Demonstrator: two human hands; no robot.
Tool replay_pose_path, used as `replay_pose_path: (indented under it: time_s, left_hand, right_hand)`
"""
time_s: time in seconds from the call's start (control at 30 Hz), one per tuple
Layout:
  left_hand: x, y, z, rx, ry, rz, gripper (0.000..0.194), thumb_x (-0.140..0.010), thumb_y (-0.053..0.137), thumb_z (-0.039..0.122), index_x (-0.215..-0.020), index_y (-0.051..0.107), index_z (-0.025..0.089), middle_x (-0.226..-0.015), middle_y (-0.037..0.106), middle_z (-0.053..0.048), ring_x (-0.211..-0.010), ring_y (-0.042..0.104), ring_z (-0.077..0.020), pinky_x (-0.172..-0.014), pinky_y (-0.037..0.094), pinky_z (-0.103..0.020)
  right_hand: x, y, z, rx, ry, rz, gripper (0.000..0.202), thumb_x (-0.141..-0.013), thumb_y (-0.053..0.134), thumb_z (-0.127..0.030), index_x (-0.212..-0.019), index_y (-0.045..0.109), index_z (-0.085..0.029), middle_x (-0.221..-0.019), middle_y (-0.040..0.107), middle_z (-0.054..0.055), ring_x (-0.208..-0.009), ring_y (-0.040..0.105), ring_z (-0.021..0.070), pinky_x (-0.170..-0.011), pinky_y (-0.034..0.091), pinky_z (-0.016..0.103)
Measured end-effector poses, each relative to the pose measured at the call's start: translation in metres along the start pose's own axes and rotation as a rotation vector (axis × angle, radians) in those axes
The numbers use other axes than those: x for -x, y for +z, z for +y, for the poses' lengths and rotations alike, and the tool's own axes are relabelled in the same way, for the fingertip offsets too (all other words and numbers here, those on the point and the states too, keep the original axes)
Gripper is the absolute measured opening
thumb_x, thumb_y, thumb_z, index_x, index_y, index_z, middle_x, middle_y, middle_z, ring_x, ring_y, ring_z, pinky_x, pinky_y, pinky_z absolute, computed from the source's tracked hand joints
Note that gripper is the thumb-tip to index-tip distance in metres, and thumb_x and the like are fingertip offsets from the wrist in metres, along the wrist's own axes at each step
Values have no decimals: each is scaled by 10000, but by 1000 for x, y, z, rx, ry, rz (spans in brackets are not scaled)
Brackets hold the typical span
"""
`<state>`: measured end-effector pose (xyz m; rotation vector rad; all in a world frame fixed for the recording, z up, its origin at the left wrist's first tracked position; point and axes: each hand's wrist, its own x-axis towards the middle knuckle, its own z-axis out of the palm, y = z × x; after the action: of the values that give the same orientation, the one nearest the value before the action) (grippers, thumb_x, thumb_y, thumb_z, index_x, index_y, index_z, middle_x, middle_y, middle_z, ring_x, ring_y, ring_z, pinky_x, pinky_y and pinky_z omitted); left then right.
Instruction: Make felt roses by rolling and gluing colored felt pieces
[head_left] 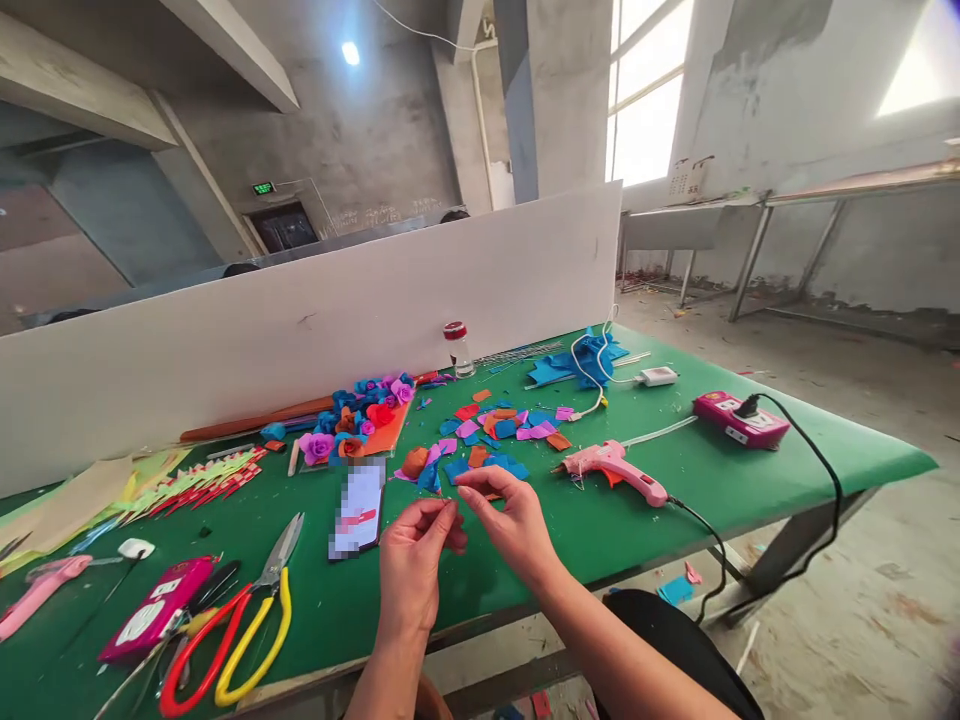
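Observation:
Near the table's front edge, my left hand [415,560] is closed, thumb against fingers; what it pinches is too small to name. Just right of it, my right hand [512,520] has thumb and fingertips brought together, and anything between them is too small to make out. Beyond my hands lie blue, pink and orange paper pieces [501,425]. A pink glue gun [616,468] lies to the right. Left of my hands is a phone [358,508], with paper flowers [352,425] behind it.
Red-and-yellow-handled scissors [259,610] and a magenta power strip [159,610] lie front left. Another power strip [741,420] with a black cable sits right. A small jar [459,350] stands by the white partition [337,320]. A second pink glue gun [43,592] lies far left.

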<state>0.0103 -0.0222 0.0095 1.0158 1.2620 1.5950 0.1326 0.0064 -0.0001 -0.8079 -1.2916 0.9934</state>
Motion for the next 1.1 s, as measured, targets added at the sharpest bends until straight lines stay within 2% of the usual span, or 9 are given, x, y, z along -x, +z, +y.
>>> replay_pose_path:
  time_s: [0.2,0.33,0.47,0.67,0.87,1.1]
  left_hand:
    - [2,11,-6,-14,-6,-27,358,-566,888,455,-655,704,162,-519,589,19,-472,503,-111,-469,442,-237]
    - [5,18,-6,-39,-23,-25,379,-558,888,474,-647,704,154,-514,568,22,-488,471,-104,-472,412,-225]
    - [3,15,-3,-6,4,-84,338,-589,880,418,-752,743,155,-589,602,9,-538,464,-95,-495,392,-201]
    - [-6,7,-3,131,25,-18,295,-628,872,360,-837,760,185,-806,692,-21,-658,548,-99,-593,460,-193]
    - [-8,10,-8,261,-103,-41,309,-603,900,375,-794,776,167,-825,739,-63,-800,660,-179,-726,542,-275]
    - [-12,7,-11,366,-176,-27,287,-600,901,312,-797,776,147,-869,769,-72,-824,690,-167,-791,560,-278]
  right_hand:
    - [1,4,-2,-89,3,-3,258,-775,712,-276,-1020,708,-193,-927,756,43,-864,678,190,-826,524,305]
    - [1,5,-2,-95,16,39,192,-761,703,-247,-943,672,-193,-886,740,32,-840,689,186,-803,524,298]
    - [-1,4,-1,-139,41,60,123,-793,675,-267,-888,650,-193,-855,733,34,-817,687,186,-770,536,290]
    - [-1,6,-1,-154,29,76,115,-804,671,-290,-861,659,-191,-825,730,32,-779,684,179,-754,543,284]
    - [2,11,-2,-169,78,54,105,-798,675,-279,-842,679,-184,-813,735,31,-740,667,168,-724,530,275]
    - [4,11,-3,-165,135,6,87,-801,672,-274,-789,668,-188,-748,707,10,-657,621,150,-654,505,265]
